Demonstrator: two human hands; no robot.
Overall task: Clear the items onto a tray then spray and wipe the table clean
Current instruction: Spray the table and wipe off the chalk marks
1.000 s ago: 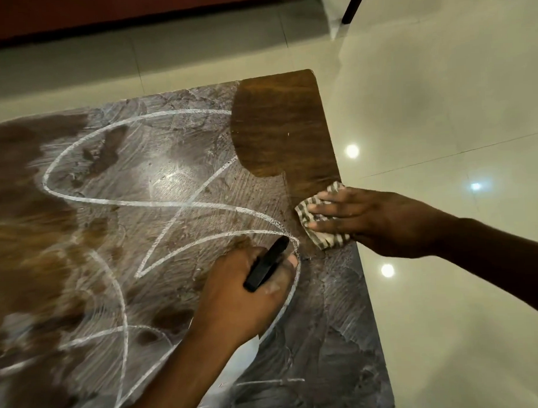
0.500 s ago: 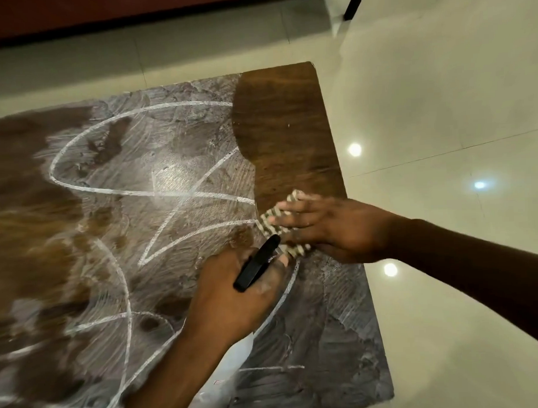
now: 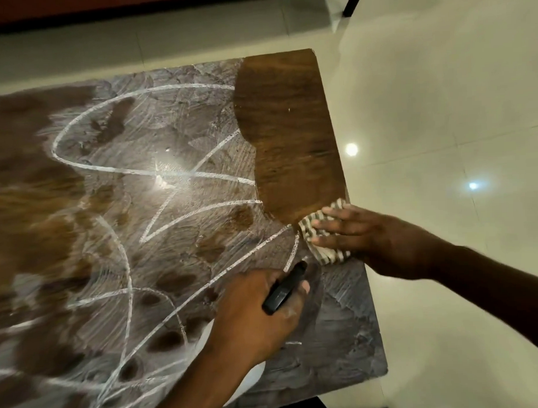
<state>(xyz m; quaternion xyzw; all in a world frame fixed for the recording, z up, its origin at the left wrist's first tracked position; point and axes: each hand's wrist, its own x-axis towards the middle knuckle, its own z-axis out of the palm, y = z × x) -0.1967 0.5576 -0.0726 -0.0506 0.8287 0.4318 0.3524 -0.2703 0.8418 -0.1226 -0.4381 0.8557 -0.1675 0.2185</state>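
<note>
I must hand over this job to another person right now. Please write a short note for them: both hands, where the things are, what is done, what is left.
The left hand grips the spray bottle near its black head, over the near right part of the table.
The right hand presses flat on the striped cloth at the right edge.
Done: the top is sprayed, and the far right strip is wiped to bare wood.
Left: white film covers the rest, so wipe it off. The tray is not in view.
</note>
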